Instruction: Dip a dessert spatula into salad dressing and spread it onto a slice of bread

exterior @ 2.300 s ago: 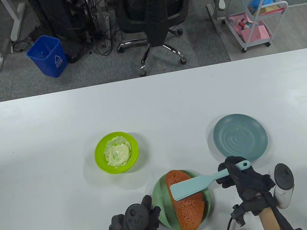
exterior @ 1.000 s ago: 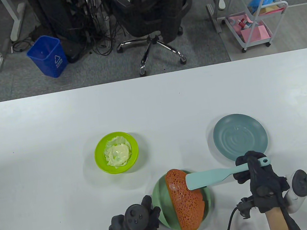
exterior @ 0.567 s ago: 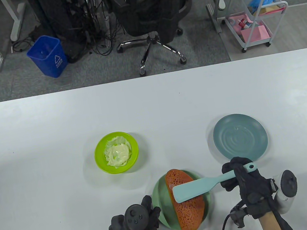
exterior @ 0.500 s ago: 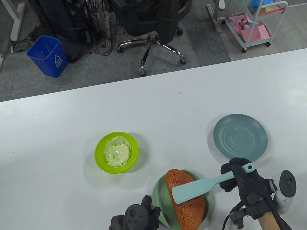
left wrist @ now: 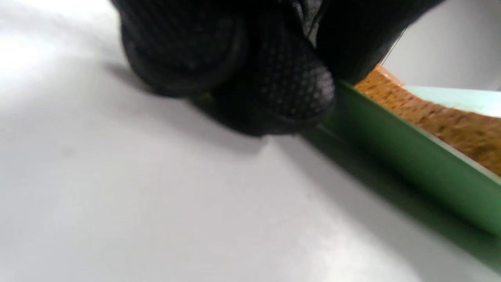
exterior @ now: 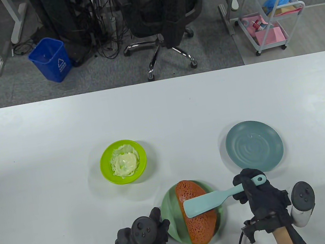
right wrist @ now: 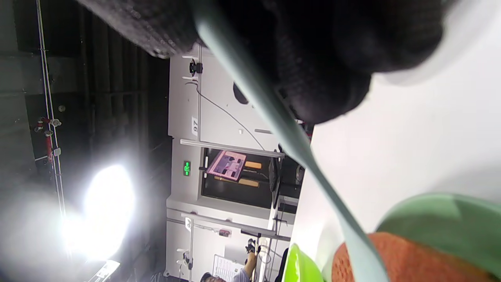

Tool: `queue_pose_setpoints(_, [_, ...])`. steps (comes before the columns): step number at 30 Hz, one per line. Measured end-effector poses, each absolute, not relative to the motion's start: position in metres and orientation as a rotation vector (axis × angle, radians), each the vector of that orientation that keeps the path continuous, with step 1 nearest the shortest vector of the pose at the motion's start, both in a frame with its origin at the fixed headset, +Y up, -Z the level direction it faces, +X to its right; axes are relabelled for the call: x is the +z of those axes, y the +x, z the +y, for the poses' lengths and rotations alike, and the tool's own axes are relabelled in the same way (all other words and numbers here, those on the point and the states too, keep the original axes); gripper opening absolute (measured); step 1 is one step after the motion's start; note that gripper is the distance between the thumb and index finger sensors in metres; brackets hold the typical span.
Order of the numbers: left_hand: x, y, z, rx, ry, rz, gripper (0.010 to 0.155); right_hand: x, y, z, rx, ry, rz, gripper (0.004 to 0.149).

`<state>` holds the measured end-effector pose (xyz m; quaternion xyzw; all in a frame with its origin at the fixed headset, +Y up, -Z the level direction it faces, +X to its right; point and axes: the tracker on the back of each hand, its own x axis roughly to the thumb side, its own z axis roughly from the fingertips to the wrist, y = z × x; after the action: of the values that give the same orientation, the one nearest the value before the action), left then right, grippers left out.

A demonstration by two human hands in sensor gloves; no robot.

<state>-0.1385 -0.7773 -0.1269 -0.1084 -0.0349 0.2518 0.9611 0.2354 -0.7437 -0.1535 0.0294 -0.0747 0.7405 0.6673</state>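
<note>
The right hand (exterior: 262, 197), low in the frame's right, had its gloved fingers (exterior: 241, 182) wrapped round the thin handle of the single pale-blue dessert spatula (exterior: 211, 199), whose flat blade lay across the one porous, orange-brown bread slice (exterior: 199, 225) on a round green plate (exterior: 169, 216). The left hand (exterior: 141, 239) rested at that plate's left rim, fingertips (left wrist: 297, 90) touching it; whether curled I could not tell. Up-left sat one lime bowl (exterior: 123, 161) of creamy salad dressing (exterior: 124, 162); at right, one ridged blue-grey plate (exterior: 254, 145). All stood on a smooth white table (exterior: 46, 146), grey carpet, an office chair (exterior: 164, 13) and a blue bin (exterior: 50, 59) beyond.
</note>
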Motion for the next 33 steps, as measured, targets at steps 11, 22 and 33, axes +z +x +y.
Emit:
queue_pose_setpoints(11, [-0.127, -0.139, -0.777, 0.511, -0.22, -0.07, 0.059, -0.151, 0.239, -0.736, 1.762, 0.071, -0.245, 0.043])
queue_pose_setpoints(22, [-0.127, -0.139, -0.777, 0.51, -0.22, -0.069, 0.059, -0.148, 0.248, -0.733, 1.744, 0.06, -0.287, 0.042])
queue_pose_setpoints(33, [-0.127, -0.139, -0.777, 0.511, -0.22, -0.07, 0.059, -0.145, 0.268, -0.734, 1.659, 0.004, -0.332, 0.041])
